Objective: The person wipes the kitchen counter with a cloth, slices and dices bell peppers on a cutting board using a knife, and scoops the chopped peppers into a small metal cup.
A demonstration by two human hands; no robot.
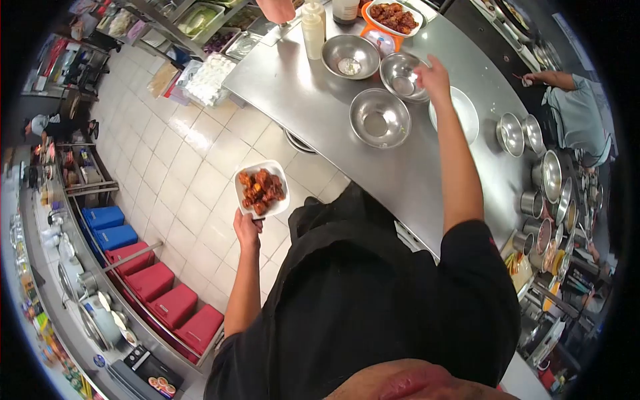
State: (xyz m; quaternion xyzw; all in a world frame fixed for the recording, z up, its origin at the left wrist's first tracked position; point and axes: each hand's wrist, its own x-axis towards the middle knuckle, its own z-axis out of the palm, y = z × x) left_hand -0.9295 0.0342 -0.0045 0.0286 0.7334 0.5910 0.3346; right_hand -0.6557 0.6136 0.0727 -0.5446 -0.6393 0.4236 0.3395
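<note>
White rounded-square tray of glossy red-brown food chunks is gripped by the left hand beside the silver metal table; the right hand, fingers loosely spread, is at a round steel bowl.

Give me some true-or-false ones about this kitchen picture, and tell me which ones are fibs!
1. The left hand is holding a white dish with saucy food in it. True.
2. The right hand is holding a dish too. False: it holds no dish; its fingers are over or at a steel bowl.
3. Another dish of saucy food is at the far side of the metal table. True.
4. All the bins are green. False: there are red bins and blue bins.
5. The person's sleeve is black. True.
</note>
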